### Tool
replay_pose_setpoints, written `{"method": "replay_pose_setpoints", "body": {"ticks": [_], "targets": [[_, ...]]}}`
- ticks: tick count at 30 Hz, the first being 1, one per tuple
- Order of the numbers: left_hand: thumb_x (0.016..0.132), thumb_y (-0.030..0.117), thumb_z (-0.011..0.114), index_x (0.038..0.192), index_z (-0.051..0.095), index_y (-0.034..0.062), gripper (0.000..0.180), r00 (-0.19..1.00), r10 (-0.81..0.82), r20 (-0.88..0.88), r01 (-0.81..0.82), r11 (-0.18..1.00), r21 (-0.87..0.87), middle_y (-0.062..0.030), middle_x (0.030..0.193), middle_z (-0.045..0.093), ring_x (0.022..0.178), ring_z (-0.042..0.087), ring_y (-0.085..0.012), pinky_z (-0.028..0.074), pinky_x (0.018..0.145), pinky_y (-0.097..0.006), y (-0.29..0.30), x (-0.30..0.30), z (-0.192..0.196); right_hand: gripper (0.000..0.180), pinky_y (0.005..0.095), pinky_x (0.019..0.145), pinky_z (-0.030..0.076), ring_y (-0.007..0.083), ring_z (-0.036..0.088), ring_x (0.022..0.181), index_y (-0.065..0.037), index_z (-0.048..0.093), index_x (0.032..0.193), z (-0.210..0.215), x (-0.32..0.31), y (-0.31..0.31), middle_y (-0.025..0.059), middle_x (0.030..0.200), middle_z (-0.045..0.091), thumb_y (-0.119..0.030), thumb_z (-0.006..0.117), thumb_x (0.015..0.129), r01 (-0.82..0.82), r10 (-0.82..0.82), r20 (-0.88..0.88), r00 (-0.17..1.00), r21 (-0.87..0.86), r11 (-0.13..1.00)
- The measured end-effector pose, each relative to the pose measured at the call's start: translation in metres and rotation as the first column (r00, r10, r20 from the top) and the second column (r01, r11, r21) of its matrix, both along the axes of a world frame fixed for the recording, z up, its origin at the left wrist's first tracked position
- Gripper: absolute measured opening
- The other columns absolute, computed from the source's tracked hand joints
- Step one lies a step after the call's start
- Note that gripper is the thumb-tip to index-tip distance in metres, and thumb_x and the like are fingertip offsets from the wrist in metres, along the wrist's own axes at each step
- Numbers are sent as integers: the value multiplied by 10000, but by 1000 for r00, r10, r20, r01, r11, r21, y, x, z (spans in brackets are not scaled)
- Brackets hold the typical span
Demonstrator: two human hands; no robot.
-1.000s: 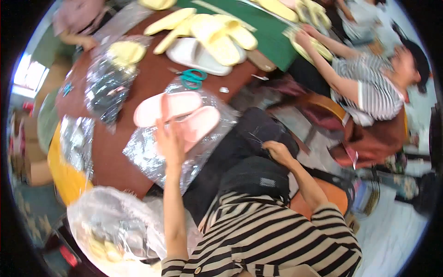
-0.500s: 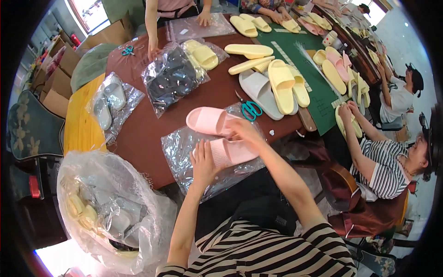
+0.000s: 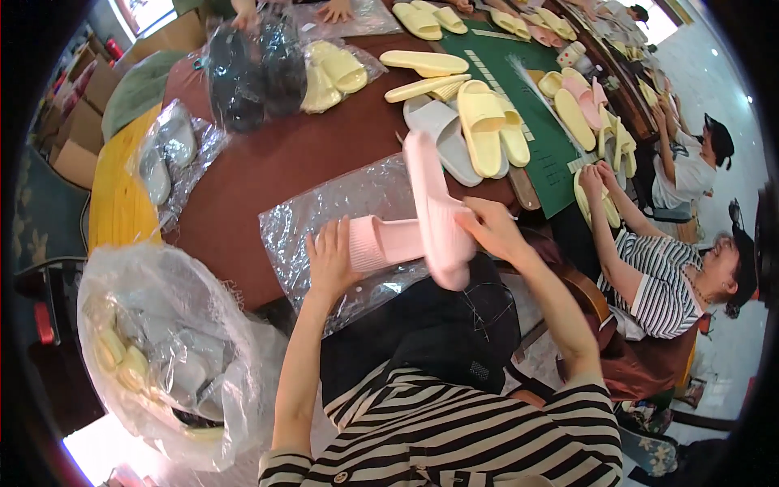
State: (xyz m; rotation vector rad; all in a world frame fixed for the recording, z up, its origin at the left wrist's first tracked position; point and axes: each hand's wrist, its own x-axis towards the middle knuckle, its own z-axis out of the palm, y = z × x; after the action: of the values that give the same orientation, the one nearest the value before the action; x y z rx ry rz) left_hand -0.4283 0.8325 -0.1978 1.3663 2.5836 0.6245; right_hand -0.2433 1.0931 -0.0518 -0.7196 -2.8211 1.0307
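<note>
A pink slide slipper (image 3: 436, 211) is raised and turned on its edge, with my right hand (image 3: 497, 229) closed round its side. Under it a second pink slipper (image 3: 381, 242) lies with its strap end toward my left hand (image 3: 331, 258). That hand has its fingers stretched out and spread, resting against the lying slipper's strap end. Both sit over a clear plastic bag (image 3: 296, 219), spread flat on the brown tabletop (image 3: 219, 195). The raised slipper hides part of the lower one. My right fingertips are partly hidden behind its edge.
Yellow slippers (image 3: 483, 134) and a grey slipper (image 3: 442, 134) lie beyond, near a green mat (image 3: 560, 191). Bagged grey slippers (image 3: 170, 154) rest at left, above a large plastic sack (image 3: 174, 341). Across the table, another person's hand (image 3: 243, 15) holds bagged black slippers (image 3: 256, 73). A co-worker (image 3: 665, 268) sits at right.
My right hand has lifted one pink slipper and turned it on edge, nearer to me. The bagged black slippers across the table have been raised. The teal scissors are now mostly hidden.
</note>
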Motion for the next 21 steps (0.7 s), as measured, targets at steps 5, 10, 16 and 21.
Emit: {"method": "replay_pose_setpoints", "body": {"ticks": [5,10,16,21], "targets": [[481,262,938,1507,291,103,1223,998,-27,55,27,1000,7,-185,1481,381,1396,367,-389,274,1155,-596,0,-2,1,461,410,670,509,280,645,762,-78,636,772,-7,27,23,74,826,629,-532,720,780,-700,640,298,708,414,582],[464,237,945,1501,309,101,1225,998,-27,57,27,1000,12,-176,1470,388,1384,375,-396,302,1145,-579,-5,0,0,447,385,678,497,254,626,778,-95,612,741,-50,-19,29,59,799,595,-529,715,770,-813,805,280,524,448,373],[455,234,946,1499,313,100,1229,998,-54,26,54,998,9,-180,1450,409,1376,381,-405,319,1131,-588,3,0,3,392,365,681,486,219,604,751,-126,578,785,-95,-95,-3,30,805,583,-497,704,778,-771,932,67,356,585,253],[475,304,936,1528,322,128,1232,998,-39,58,38,999,9,-158,1491,381,1385,368,-407,302,1137,-603,5,-1,5,393,354,689,482,201,592,787,-134,567,780,-113,-109,7,21,824,569,-505,695,786,-727,914,-16,404,601,332]]}}
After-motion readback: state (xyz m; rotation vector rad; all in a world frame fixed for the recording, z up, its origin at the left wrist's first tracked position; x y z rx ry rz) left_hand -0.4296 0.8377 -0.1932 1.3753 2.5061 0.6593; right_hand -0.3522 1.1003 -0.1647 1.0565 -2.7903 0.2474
